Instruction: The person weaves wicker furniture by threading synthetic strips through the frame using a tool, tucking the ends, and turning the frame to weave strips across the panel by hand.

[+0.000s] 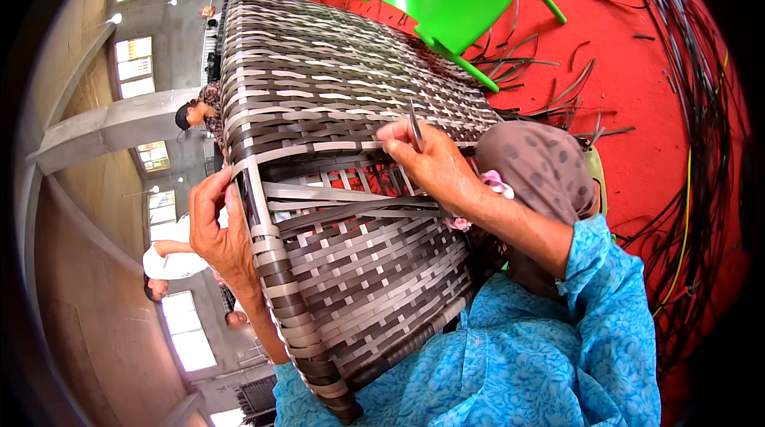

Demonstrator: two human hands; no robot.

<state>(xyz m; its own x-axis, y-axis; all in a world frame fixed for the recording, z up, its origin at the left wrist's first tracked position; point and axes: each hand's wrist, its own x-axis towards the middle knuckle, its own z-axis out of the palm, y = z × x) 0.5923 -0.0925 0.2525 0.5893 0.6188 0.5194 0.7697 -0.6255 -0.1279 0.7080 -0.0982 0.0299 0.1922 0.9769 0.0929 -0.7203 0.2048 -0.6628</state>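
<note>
A large woven piece (pixel 358 84) of grey and dark brown flat plastic strips over a frame stands tilted in front of me. Its banded corner edge (pixel 267 244) is gripped by my left hand (pixel 219 228), fingers on the outer side. My right hand (pixel 434 160) is closed round a thin, dark, pointed tool (pixel 416 125), its tip upward. The right fingertips are slightly blurred beside the wrapped grey rail (pixel 327 146). Below that rail is a gap in the weave, crossed by several loose-looking strips (pixel 351 208). What lies under my right palm is hidden.
A bright green plastic chair (pixel 446 0) lies beyond the weave on red floor covering (pixel 613 92). Long dark strips (pixel 701 108) are heaped at right, with cut pieces scattered nearby. Brown dotted cloth (pixel 530 168) bulges beside my right forearm. Other people (pixel 179 261) are at left.
</note>
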